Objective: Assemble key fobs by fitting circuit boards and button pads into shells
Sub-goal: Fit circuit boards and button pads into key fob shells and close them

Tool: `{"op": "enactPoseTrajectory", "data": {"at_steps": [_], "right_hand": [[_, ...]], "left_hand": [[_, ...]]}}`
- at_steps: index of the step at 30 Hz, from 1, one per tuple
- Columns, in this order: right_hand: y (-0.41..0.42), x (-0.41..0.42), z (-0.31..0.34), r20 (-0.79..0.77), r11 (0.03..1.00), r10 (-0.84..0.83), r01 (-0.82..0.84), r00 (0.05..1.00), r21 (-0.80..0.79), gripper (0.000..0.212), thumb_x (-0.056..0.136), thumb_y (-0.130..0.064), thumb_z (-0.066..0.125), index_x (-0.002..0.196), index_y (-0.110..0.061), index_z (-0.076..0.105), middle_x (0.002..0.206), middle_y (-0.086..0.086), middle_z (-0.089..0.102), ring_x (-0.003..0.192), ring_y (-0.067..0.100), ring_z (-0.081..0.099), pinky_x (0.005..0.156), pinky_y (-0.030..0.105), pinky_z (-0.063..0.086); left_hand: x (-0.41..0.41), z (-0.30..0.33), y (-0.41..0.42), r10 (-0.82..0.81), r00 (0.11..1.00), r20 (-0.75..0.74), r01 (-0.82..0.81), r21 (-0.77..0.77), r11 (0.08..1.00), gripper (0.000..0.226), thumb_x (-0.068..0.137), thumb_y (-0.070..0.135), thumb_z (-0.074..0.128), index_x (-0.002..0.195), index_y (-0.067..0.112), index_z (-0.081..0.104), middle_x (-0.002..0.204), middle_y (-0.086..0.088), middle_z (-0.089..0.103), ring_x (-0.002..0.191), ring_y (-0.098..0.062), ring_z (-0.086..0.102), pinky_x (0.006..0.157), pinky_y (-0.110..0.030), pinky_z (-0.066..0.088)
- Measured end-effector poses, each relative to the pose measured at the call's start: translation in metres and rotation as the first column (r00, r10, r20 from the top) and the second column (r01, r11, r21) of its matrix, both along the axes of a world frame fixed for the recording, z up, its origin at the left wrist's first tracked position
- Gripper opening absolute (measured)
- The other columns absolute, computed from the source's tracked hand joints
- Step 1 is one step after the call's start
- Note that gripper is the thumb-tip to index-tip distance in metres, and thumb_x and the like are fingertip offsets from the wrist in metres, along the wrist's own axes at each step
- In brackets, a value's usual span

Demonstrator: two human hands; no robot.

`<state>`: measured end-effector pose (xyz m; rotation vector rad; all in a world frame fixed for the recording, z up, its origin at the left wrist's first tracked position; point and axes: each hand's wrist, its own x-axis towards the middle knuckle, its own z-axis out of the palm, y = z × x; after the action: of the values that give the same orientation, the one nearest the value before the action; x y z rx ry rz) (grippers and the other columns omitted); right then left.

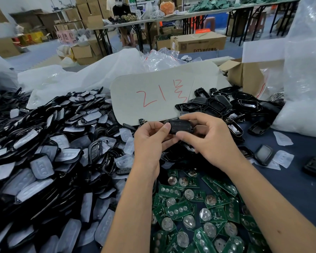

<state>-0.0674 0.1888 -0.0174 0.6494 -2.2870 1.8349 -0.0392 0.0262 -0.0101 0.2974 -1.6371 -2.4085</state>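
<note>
Both hands met above the blue table point(290, 179), sharing 1 black key fob point(181, 126) lifted clear of the piles, probably so the shell could be squeezed from both ends without anything beneath it getting in the way. The left hand point(151, 137) curled round the fob's left end, its thumb pressed on the top face. The right hand point(208, 136) wrapped the right end, fingers arched over the far edge and thumb tucked along the near edge. That looked like a closing grip, a judgement only, since the seam was hidden.

The fob's long axis ran left to right across the view, nearly level, its broad face turned up toward the camera. Which end was the key-ring end could not be told.

Supplies sat within easy reach: green circuit boards point(199, 207) heaped just below the wrists, shells with pale button pads point(44, 161) piled to the left, empty black shells point(226, 105) behind on the right, beside a card point(135, 99) marked 21 in red.
</note>
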Motion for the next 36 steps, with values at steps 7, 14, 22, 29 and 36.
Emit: {"op": "enactPoseTrajectory", "data": {"at_steps": [7, 14, 22, 29, 36], "right_hand": [[0.003, -0.003, -0.002, -0.005, 0.993, -0.075, 0.075, 0.997, 0.086, 0.035, 0.08, -0.026, 0.089, 0.113, -0.027, 0.08, 0.084, -0.004, 0.078, 0.071, 0.009, 0.07, 0.065, 0.017, 0.053], [0.012, 0.0, 0.004, 0.016, 0.994, -0.064, 0.062, 0.998, 0.085, 0.041, 0.082, -0.021, 0.088, 0.122, -0.02, 0.077, 0.068, -0.009, 0.074, 0.046, 0.002, 0.06, 0.049, 0.01, 0.044], [0.089, 0.016, 0.011, -0.006, 0.936, -0.217, 0.209, 0.976, 0.282, 0.041, 0.086, -0.021, 0.085, 0.124, -0.032, 0.076, 0.087, -0.008, 0.079, 0.082, 0.016, 0.076, 0.078, 0.038, 0.062], [0.189, 0.036, 0.027, -0.01, 0.708, -0.428, 0.342, 0.904, 0.617, 0.039, 0.09, -0.022, 0.08, 0.128, -0.028, 0.073, 0.102, -0.005, 0.077, 0.091, 0.015, 0.068, 0.087, 0.028, 0.05], [0.223, 0.043, 0.033, 0.161, 0.607, -0.55, 0.26, 0.82, 0.751, 0.046, 0.095, -0.025, 0.074, 0.139, -0.02, 0.065, 0.131, 0.004, 0.069, 0.121, 0.026, 0.063, 0.103, 0.036, 0.047]], "left_hand": [[0.001, 0.001, -0.002, -0.011, 0.999, 0.033, 0.01, 0.02, 1.0, 0.018, 0.1, 0.008, 0.065, 0.083, 0.005, 0.061, 0.091, -0.017, 0.076, 0.075, -0.026, 0.076, 0.066, -0.027, 0.061], [0.005, 0.004, 0.008, 0.064, 0.998, 0.016, -0.062, -0.066, 0.996, 0.018, 0.098, 0.008, 0.068, 0.083, 0.001, 0.061, 0.089, -0.021, 0.075, 0.075, -0.026, 0.076, 0.068, -0.027, 0.062], [0.012, 0.004, 0.089, 0.014, 0.999, 0.036, -0.007, -0.192, 0.981, 0.016, 0.092, -0.003, 0.07, 0.098, 0.011, 0.069, 0.079, -0.009, 0.077, 0.069, -0.023, 0.078, 0.066, -0.025, 0.062], [0.012, 0.007, 0.185, -0.218, 0.968, 0.124, 0.251, -0.47, 0.846, 0.019, 0.085, 0.003, 0.07, 0.085, 0.021, 0.063, 0.085, -0.003, 0.073, 0.073, -0.027, 0.077, 0.076, -0.045, 0.064], [0.023, 0.003, 0.222, -0.344, 0.924, 0.17, 0.365, -0.661, 0.656, 0.011, 0.084, 0.009, 0.067, 0.092, 0.012, 0.074, 0.085, -0.005, 0.077, 0.084, -0.027, 0.075, 0.084, -0.042, 0.061]]}}
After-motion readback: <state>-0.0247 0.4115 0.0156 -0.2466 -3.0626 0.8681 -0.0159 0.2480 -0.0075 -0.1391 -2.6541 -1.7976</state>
